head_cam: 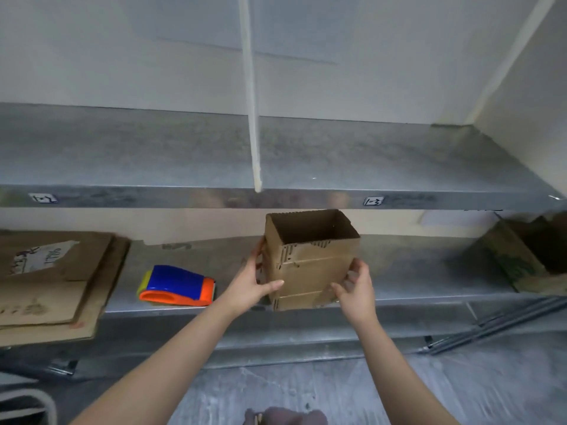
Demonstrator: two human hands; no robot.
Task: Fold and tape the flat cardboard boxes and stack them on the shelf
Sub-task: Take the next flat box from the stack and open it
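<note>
A small cardboard box (310, 265), open end up, is at the centre of the frame, at the front edge of the lower shelf (414, 271) (resting or lifted, unclear). The left hand (254, 283) grips its left side, thumb across the front. The right hand (356, 289) holds the lower right corner, fingers curled round it. To place it well, both hands should probably press evenly so the walls stay square. A tape dispenser (178, 286) lies at centre left.

On my feed both forearms (171, 357) are bare; the bare left hand (251, 283) and bare right hand (357, 289) show short, plain nails.
</note>
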